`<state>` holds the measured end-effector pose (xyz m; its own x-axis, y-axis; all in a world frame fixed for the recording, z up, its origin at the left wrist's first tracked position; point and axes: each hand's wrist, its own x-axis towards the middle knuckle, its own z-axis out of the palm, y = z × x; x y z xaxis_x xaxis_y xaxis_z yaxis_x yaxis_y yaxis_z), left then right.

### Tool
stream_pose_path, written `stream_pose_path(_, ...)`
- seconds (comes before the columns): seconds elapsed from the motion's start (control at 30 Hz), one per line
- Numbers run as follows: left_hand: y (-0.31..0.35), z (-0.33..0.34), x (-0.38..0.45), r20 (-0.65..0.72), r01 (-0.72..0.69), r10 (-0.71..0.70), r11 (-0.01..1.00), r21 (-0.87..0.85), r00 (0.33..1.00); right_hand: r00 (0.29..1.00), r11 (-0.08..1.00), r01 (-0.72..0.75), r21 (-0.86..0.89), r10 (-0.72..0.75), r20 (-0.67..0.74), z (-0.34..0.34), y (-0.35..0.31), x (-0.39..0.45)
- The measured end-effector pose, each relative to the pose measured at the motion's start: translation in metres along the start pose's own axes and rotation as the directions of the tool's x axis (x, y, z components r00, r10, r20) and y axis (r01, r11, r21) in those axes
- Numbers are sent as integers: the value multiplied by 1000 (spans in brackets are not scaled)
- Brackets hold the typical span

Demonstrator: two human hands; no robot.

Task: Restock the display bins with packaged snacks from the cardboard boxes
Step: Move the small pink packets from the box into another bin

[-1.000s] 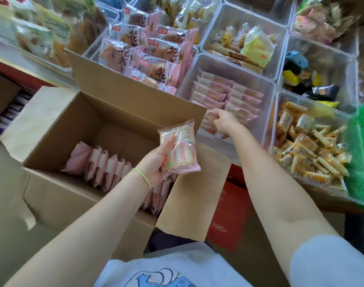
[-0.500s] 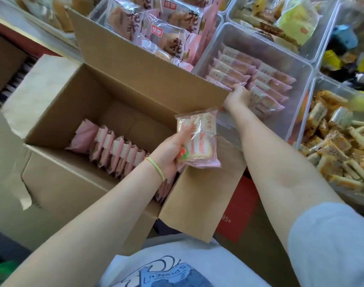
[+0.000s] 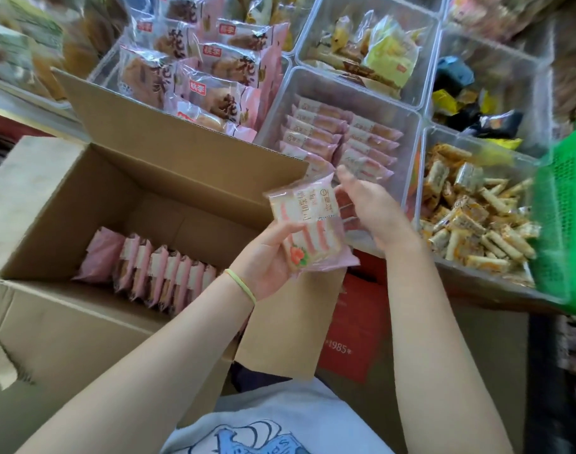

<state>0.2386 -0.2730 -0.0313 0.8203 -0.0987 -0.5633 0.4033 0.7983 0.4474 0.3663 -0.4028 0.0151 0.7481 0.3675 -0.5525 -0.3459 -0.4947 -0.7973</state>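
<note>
My left hand [image 3: 263,257] holds a pink-and-clear snack packet [image 3: 308,224] upright above the right side of the open cardboard box [image 3: 116,198]. A row of the same pink packets [image 3: 155,273] stands on edge inside the box. My right hand [image 3: 368,204] is right beside the held packet, fingers loosely spread near its top right edge, holding nothing that I can see. Just behind the hands is a clear display bin [image 3: 280,103] with two rows of pink packets [image 3: 342,139].
Other clear bins surround it: brown cakes in pink wrappers [image 3: 211,77], yellow packets [image 3: 375,54], dark and yellow sweets [image 3: 470,99], small golden bars [image 3: 476,221]. A green plastic basket [image 3: 568,208] juts in at right. A red box [image 3: 352,332] sits below the shelf.
My right hand has drawn back out of the pink-packet bin to the packet in my left hand. The left hand has raised that packet up and to the right.
</note>
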Motion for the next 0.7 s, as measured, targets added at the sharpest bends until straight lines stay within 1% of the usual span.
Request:
stream_pose_path(0.03, 0, 7, 3, 44, -32, 32, 999, -2, 999, 996, 1000, 7, -16, -5, 94, -2, -2, -12)
stream_pose_path(0.07, -1, 13, 7, 83, -61, 59, 998, 20, 995, 989, 999, 25, -43, -18, 148, -4, -4, -22)
stream_pose_path(0.1, 0, 21, 9, 89, -82, 74, 993, 87, 993, 988, 997, 44, -71, -33, 149, -7, -6, -27)
stream_pose_path(0.13, 2, 28, 11, 55, -96, 87, 976, 197, 995, 993, 993, 66, -97, -55, 108, -11, -6, -27)
stream_pose_path(0.17, 5, 35, 12, -7, -97, 105, 939, 330, 994, 996, 989, 89, -121, -86, 31, -15, -7, -26)
stream_pose_path(0.23, 7, 39, 16, -173, -55, 184, 824, 564, 968, 971, 977, 141, -161, -168, -167, -25, -8, -16)
stream_pose_path(0.27, 7, 36, 18, -245, -40, 259, 760, 649, 934, 940, 967, 167, -195, -216, -265, -31, -8, -9)
stream_pose_path(0.3, 8, 32, 18, -281, -39, 352, 682, 730, 893, 900, 947, 184, -262, -269, -342, -37, -10, -3)
stream_pose_path(0.33, 8, 25, 19, -276, -36, 438, 582, 812, 856, 860, 914, 183, -361, -327, -392, -42, -12, 5)
stream_pose_path(0.37, 9, 19, 19, -246, -17, 486, 475, 880, 839, 830, 868, 166, -469, -380, -409, -47, -14, 15)
stream_pose_path(0.4, 10, 13, 20, -217, 17, 496, 376, 926, 841, 825, 809, 130, -573, -409, -391, -50, -18, 25)
stream_pose_path(0.43, 10, 9, 19, -201, 59, 479, 294, 954, 854, 845, 746, 76, -662, -400, -354, -51, -21, 40)
stream_pose_path(0.47, 10, 6, 19, -196, 93, 453, 241, 966, 870, 884, 677, 18, -735, -354, -305, -49, -23, 56)
stream_pose_path(0.5, 10, 3, 20, -194, 108, 427, 218, 970, 883, 927, 586, -39, -810, -281, -248, -45, -22, 70)
stream_pose_path(0.53, 9, 0, 20, -187, 104, 409, 216, 971, 893, 958, 494, -94, -864, -192, -214, -39, -18, 85)
stream_pose_path(0.57, 9, -1, 19, -180, 93, 400, 227, 970, 899, 969, 417, -127, -900, -141, -202, -32, -11, 99)
stream_pose_path(0.6, 9, -2, 18, -176, 85, 394, 238, 968, 902, 973, 387, -150, -910, -106, -205, -26, -3, 109)
stream_pose_path(0.63, 9, -2, 17, -175, 81, 391, 247, 966, 904, 973, 398, -172, -901, -75, -218, -22, 5, 118)
stream_pose_path(0.7, 12, -1, 14, -175, 77, 391, 253, 964, 904, 979, 434, -159, -887, -47, -199, -18, 24, 134)
